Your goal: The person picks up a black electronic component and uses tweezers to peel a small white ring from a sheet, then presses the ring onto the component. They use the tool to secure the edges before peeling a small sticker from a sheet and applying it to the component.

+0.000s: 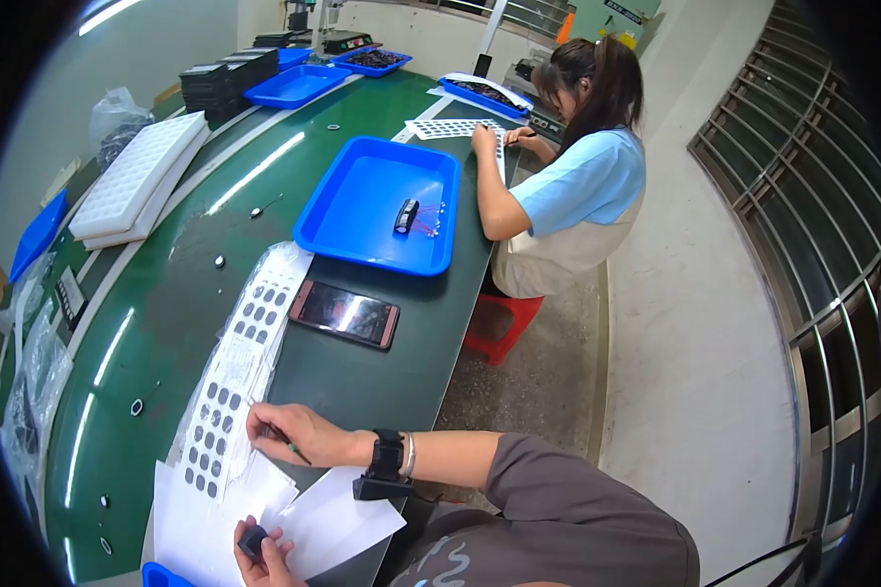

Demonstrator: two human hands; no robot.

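The right hand (pixel 299 430) pinches thin green-tipped tweezers (pixel 286 443) just beside the long clear plastic sheet of dark oval pads (pixel 227 391), while the left hand (pixel 262 556), below it, pinches 1 small black block (pixel 254 541) over white paper sheets (pixel 338 523).

Factory floor, long green bench (pixel 382 391)

Speckled grey concrete floor (pixel 695 323), metal-barred windows (pixel 812 196) (right side), pale wall (pixel 29 108) catching strip-light glare.

Phone (pixel 344 313) mid worktop (pixel 166 293); blue tray (pixel 377 203) beyond it; white trays (pixel 137 176) at left edge; co-worker (pixel 568 176) seated at right edge
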